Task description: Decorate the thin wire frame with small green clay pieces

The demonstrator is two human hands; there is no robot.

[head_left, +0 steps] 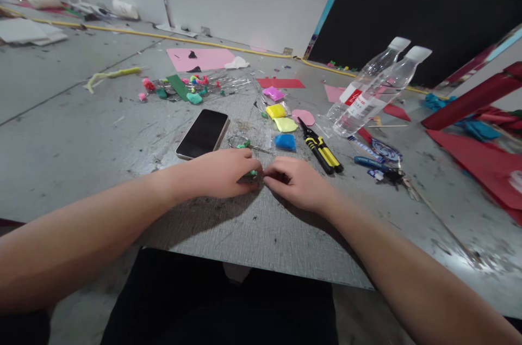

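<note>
My left hand (pixel 228 171) is closed low over the grey table, and a bit of green clay (pixel 252 173) shows between its fingers. Close to those fingertips, my right hand (pixel 299 182) has thumb and forefinger pinched together; whatever they may hold is too small to make out. Just beyond the left fingers lies a thin wire loop (pixel 234 140) with a green clay lump (pixel 244 144) on it. A blue clay packet (pixel 285 142) sits above the right hand, below pale yellow clay (pixel 285 124) and a bright yellow packet (pixel 275 111). The phone (pixel 203 133) lies beyond my left wrist.
Yellow-and-black pliers (pixel 320 148) lie right of the clay, near two clear bottles (pixel 369 100). Keys (pixel 393 175) and a stick (pixel 442 220) are farther right. Wires with coloured clay ends (pixel 212 86), pink paper (pixel 199 59) and red paper (pixel 481 165) spread around.
</note>
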